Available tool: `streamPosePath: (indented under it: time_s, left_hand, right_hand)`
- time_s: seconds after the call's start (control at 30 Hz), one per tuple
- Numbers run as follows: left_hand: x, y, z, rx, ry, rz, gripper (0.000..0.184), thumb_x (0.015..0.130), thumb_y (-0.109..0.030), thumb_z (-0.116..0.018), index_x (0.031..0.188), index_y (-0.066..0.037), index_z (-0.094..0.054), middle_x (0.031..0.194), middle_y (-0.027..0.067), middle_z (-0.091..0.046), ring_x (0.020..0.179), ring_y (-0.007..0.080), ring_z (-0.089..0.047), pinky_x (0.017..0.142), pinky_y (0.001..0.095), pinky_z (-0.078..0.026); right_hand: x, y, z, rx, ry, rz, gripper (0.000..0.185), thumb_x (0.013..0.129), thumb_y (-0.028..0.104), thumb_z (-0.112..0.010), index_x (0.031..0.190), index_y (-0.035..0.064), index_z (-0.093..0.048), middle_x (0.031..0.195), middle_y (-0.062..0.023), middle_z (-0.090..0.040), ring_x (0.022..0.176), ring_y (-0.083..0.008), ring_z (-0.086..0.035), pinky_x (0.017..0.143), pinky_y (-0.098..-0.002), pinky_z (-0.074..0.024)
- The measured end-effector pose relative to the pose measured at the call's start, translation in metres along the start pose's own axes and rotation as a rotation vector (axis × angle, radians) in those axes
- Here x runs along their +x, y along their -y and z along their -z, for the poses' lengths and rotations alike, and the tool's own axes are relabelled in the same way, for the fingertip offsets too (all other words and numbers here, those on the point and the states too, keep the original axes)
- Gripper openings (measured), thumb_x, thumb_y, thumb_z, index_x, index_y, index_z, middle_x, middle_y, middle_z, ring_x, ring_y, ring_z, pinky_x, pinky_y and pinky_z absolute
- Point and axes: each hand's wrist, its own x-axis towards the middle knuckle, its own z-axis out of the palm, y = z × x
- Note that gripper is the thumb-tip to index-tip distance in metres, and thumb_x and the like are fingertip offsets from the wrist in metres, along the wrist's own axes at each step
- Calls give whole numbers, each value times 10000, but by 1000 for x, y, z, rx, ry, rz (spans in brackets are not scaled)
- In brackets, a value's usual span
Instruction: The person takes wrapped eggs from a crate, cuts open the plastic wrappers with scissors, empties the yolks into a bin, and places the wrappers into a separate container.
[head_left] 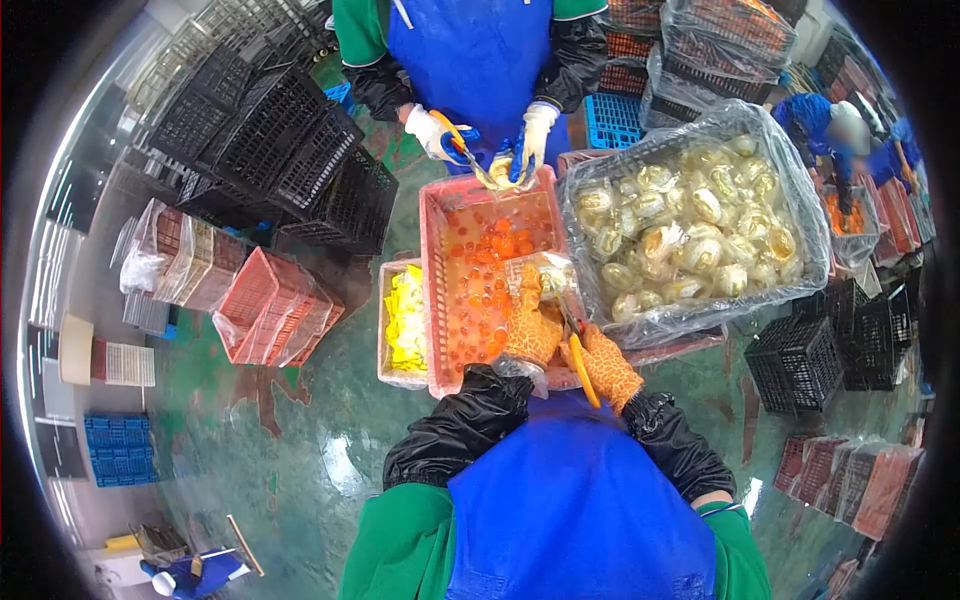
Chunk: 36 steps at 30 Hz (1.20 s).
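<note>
Distant person's head (848, 132) blurred; facing co-worker (470, 50) cut off by top edge.

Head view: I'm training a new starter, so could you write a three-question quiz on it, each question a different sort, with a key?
1. What does the right hand hold?
A) a brush
B) scissors
C) a hose

2. True or false: the yellow pieces share a crate with the orange pieces.

3. Fill in the missing word: the shellfish lie in a container lined with clear ____.

Key: 1. B. 2. False; the yellow pieces lie in a narrow tray beside that crate. 3. Plastic.
</note>
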Motion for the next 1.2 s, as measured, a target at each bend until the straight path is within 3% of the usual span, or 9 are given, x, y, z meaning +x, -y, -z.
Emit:
streamPosePath:
  time_s: [0.07, 0.2, 0.3, 0.47, 0.67, 0.73, 1.0, 1.07, 1.2]
  left_hand:
    - [20, 1, 27, -4, -276, -114, 409, 916, -380, -587, 1213, -99, -565, 1140, 76, -611, 966, 240, -588, 868, 351, -476]
    - [14, -7, 34, 30, -291, -267, 395, 916, -330, -592, 1231, -95, -556, 1154, 79, -605, 963, 259, -587, 873, 329, -470]
    - [18, -18, 67, 1113, -380, -480, 453, 971, -447, -444, 1243, -96, -534, 1120, 91, -613, 1036, 215, -559, 889, 360, -466]
    - [-10, -37, -14, 157, -437, -255, 237, 944, -305, -572, 1026, -87, -620, 895, 30, -638, 823, 146, -592, 713, 292, -517]
    - [-12, -53, 8, 610, -249, -455, 254, 924, -254, -603, 1085, -57, -613, 933, 38, -646, 781, 151, -617, 642, 272, -523]
    - [-20, -62, -7, 738, -319, -435, 277, 939, -256, -572, 1108, -38, -602, 977, 68, -643, 825, 172, -621, 687, 286, -525]
    - [-32, -83, -22, 1567, -460, -270, 352, 951, -325, -524, 1100, -17, -605, 1024, 114, -640, 868, 197, -622, 745, 325, -506]
    - [-19, -71, 11, 1863, -471, -579, 406, 955, -396, -503, 1079, -26, -616, 1005, 89, -636, 831, 181, -600, 712, 311, -498]
    - [-33, -72, -22, 958, -236, -288, 353, 967, -369, -503, 1125, -67, -593, 1000, 67, -626, 890, 183, -610, 763, 311, -512]
  right_hand:
    - [6, -3, -9, 24, 22, 11, 553, 842, 471, -606, 1065, -27, -519, 945, -304, -613, 937, -454, -595, 783, -492, -471]
    - [24, -27, -38, -141, -95, 181, 414, 843, 358, -628, 954, -26, -519, 804, -263, -613, 796, -437, -621, 635, -476, -487]
    - [29, -28, -44, -142, -87, 204, 381, 854, 331, -611, 947, -29, -529, 788, -262, -611, 768, -433, -620, 610, -475, -482]
    - [21, -14, -38, 92, 72, 36, 336, 891, 308, -566, 966, -20, -557, 737, -204, -615, 652, -370, -629, 536, -436, -493]
    - [24, -8, -31, 19, 59, 118, 291, 927, 290, -529, 948, 4, -578, 648, -81, -570, 497, -180, -589, 358, -324, -446]
    - [12, 14, -17, -1, 152, -34, 387, 926, 341, -493, 953, -26, -611, 854, -289, -626, 832, -429, -628, 700, -480, -493]
    - [16, 25, -10, 60, 206, 43, 567, 851, 508, -579, 974, -45, -606, 860, -267, -635, 727, -408, -635, 594, -430, -500]
    - [12, 37, -8, 175, 256, -66, 607, 836, 546, -590, 970, -46, -606, 850, -258, -638, 696, -385, -642, 573, -415, -501]
    - [19, 26, -9, 123, 241, 19, 627, 840, 590, -565, 955, -23, -628, 804, -212, -639, 644, -282, -658, 526, -370, -503]
